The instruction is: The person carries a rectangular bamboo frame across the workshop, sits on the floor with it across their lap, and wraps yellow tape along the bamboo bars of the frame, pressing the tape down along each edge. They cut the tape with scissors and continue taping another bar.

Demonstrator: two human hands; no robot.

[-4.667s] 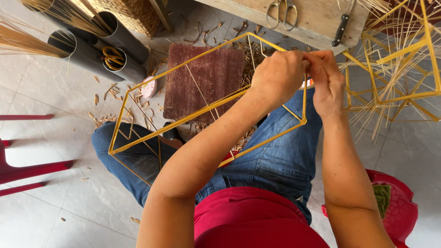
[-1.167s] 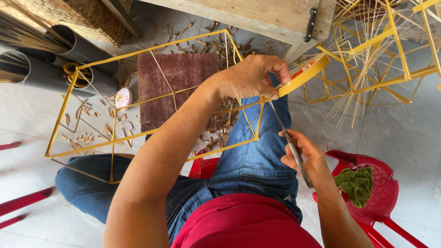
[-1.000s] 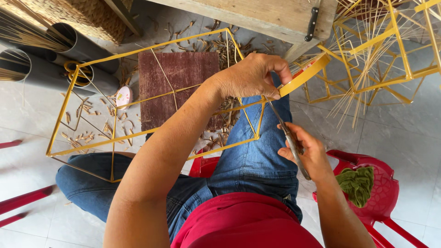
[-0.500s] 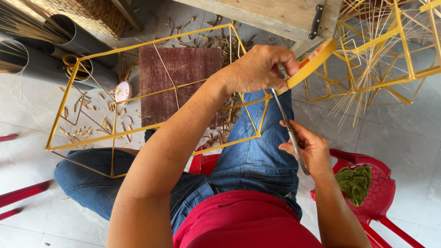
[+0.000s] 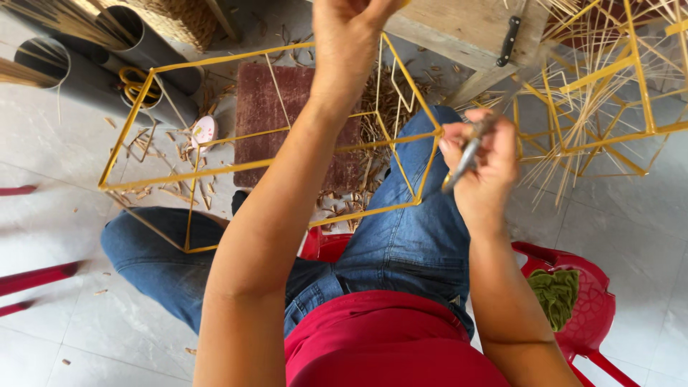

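Note:
A yellow wire box frame (image 5: 251,168) rests across my lap and jeans. My left hand (image 5: 351,25) is raised to the top edge of the view, fingers closed at the frame's upper far corner; what sits inside the fist is partly cut off. My right hand (image 5: 481,161) is shut on a thin metal tool (image 5: 462,163), held upright just right of the frame's near right edge, close to it but apart from it.
Grey pipes (image 5: 86,68) with bamboo sticks and a yellow roll (image 5: 136,82) lie at the upper left. A maroon mat (image 5: 287,107) lies under the frame. A wooden bench (image 5: 466,29), a second yellow frame (image 5: 609,93) and a red stool (image 5: 584,315) are on the right.
My left hand has risen toward the top of the view with the frame corner. My right hand has lifted the metal tool from my thigh up beside the frame.

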